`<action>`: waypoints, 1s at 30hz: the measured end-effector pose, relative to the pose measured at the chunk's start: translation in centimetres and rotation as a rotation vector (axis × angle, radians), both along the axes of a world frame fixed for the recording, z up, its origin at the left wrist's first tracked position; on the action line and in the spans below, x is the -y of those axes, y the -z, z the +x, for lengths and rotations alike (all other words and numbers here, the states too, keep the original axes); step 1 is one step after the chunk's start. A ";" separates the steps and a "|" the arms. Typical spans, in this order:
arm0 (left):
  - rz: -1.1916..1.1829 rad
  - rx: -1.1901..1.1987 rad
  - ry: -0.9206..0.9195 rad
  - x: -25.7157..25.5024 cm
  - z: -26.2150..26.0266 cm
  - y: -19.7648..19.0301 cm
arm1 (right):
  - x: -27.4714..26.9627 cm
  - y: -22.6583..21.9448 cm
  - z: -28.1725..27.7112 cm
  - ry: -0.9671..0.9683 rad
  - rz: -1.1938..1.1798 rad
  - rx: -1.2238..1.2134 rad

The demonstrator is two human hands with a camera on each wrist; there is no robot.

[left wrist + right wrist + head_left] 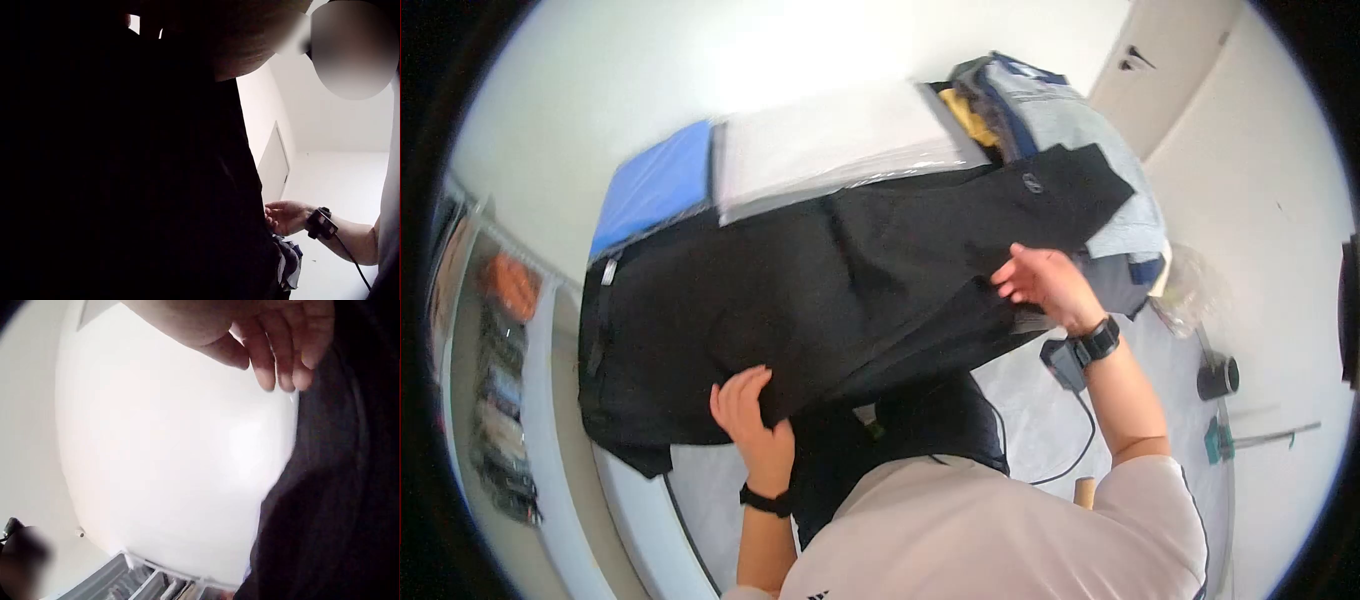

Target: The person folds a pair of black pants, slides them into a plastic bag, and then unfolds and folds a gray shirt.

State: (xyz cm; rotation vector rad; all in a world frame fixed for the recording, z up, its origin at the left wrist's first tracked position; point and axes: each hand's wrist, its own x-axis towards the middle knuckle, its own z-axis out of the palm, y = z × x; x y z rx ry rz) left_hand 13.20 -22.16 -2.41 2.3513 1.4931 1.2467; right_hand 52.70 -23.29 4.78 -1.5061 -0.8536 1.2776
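Observation:
Black trousers (800,270) lie spread across the table, with the waistband and a white label (609,271) at the left. Toward the right end, a small grey logo (1032,183) marks the leg. My left hand (752,420) rests at the near edge of the trousers with its fingers extended over the cloth. Close over the lower part of the leg is my right hand (1048,285), its fingers loosely bent. In the right wrist view, nothing shows between the right hand's fingers (284,350). The left wrist view is mostly filled by dark cloth.
Behind the trousers lie a blue packet (655,185) and a stack of clear plastic bags (830,140). Folded clothes (1055,115) are piled at the back right. Shelving with bagged items (500,400) stands at the left. A cable (1090,430) hangs from the right wrist device.

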 end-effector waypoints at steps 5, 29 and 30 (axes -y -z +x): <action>-0.023 -0.026 0.005 0.0 0.2 1.0 | -0.7 -1.8 6.9 0.620 0.305 0.036; -0.012 -0.071 0.106 -0.1 -1.1 2.9 | -1.6 -4.2 14.1 0.796 0.378 -0.029; -0.016 -0.075 0.108 -0.1 -1.1 2.9 | -1.1 -4.0 15.4 0.762 0.270 0.063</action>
